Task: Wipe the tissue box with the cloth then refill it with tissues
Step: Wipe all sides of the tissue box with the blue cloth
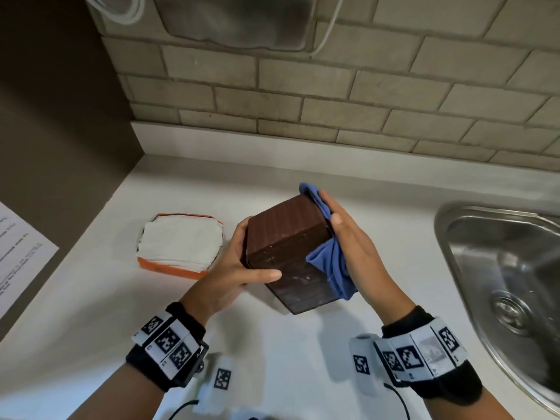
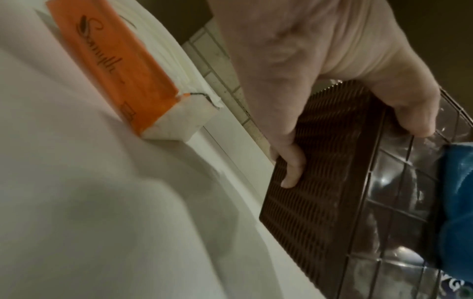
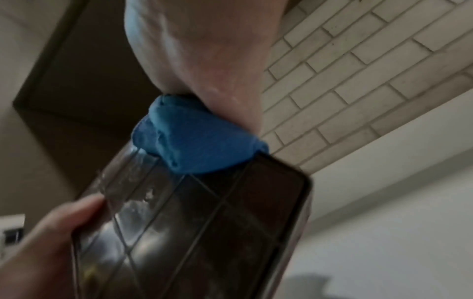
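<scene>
A dark brown ribbed tissue box (image 1: pixel 288 234) (image 2: pixel 320 182) (image 3: pixel 204 232) is tilted above the white counter (image 1: pixel 151 313). My left hand (image 1: pixel 239 268) (image 2: pixel 332 70) grips its left side, thumb across the near face and fingers (image 2: pixel 291 168) on the ribbed side. My right hand (image 1: pixel 351 237) (image 3: pixel 204 50) presses a blue cloth (image 1: pixel 330 262) (image 3: pixel 199 141) (image 2: pixel 458 202) flat against the box's right side, with cloth bunched over the far corner. An orange pack of white tissues (image 1: pixel 180 245) (image 2: pixel 133 66) lies open on the counter to the left.
A steel sink (image 1: pixel 509 280) is set in the counter at the right. A brick-tiled wall (image 1: pixel 333 101) runs behind. A dark cabinet side (image 1: pixel 54 116) with a printed sheet (image 1: pixel 18 253) stands at the left.
</scene>
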`<state>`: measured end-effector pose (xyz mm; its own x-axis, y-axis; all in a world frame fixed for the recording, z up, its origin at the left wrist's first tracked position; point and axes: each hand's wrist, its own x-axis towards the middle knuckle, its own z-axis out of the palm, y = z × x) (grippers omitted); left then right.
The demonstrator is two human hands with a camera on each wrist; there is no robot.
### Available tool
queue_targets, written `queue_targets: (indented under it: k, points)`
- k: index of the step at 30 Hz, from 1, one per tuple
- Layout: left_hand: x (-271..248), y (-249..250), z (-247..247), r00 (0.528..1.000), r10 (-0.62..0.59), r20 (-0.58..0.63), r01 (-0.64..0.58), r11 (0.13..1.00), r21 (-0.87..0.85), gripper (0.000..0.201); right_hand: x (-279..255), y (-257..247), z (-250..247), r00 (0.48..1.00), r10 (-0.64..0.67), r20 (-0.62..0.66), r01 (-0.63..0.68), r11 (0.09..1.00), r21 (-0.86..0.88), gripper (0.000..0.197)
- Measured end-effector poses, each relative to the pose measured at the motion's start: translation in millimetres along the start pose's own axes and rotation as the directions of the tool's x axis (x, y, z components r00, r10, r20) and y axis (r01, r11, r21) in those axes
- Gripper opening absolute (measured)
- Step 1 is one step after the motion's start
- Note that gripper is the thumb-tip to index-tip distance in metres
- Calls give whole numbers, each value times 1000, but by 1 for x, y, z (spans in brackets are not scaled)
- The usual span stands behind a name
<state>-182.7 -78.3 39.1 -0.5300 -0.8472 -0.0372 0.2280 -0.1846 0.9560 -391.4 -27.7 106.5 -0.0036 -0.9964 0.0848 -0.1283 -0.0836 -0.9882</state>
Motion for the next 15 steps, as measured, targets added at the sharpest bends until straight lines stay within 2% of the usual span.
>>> queue_targets:
  k: [3, 5, 7, 11, 15]
  points:
    - [-1, 7, -3, 999, 37, -31, -37, 999, -30, 95, -2, 4, -5, 994, -60, 89, 68, 993, -97, 62]
    - [-1, 12, -7, 998, 53, -39, -54, 998, -34, 93, -7, 14, -12, 987, -14, 159, 35, 990, -135, 71]
    - [-3, 14, -9, 999, 39, -17, -39, 999, -13, 96, -12, 17, -16, 979, 17, 201, 12, 989, -146, 78]
    - [-4, 14, -6, 999, 14, 32, -14, 1000, 4, 100, -10, 7, -18, 969, -23, 246, 62, 987, -151, 87]
    - [-7, 17, -7, 999, 22, 41, -22, 1000, 4, 102, -4, 4, -28, 924, 74, 375, -17, 988, -153, 114]
